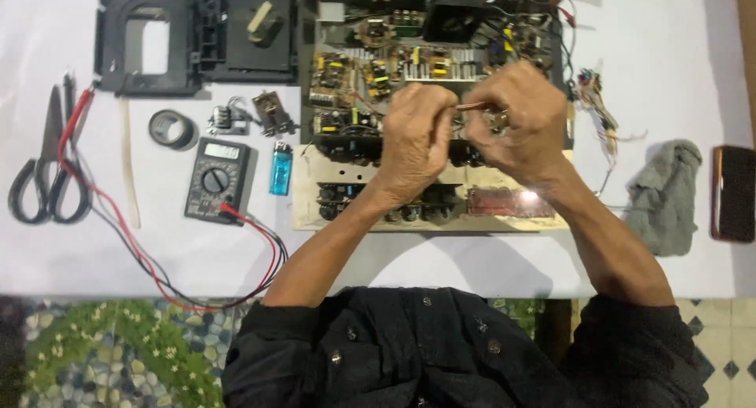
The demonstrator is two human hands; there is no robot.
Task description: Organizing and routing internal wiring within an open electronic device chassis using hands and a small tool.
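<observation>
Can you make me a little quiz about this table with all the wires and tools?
1. True or false: the scissors lie at the table's left end.
2. What colour is the lighter beside the multimeter?
3. Both hands are over: A) the grey cloth, B) the open circuit chassis, C) the tape roll?

Key: 1 true. 2 blue. 3 B; the left hand and right hand meet above it, pinching a thin copper-coloured piece.

Scissors (43, 168) are laid at the far left, a tape roll (172, 128) and a multimeter (216, 179) further right, a blue lighter (280, 168) beside it; a grey rag (665, 195) is seen right.
</observation>
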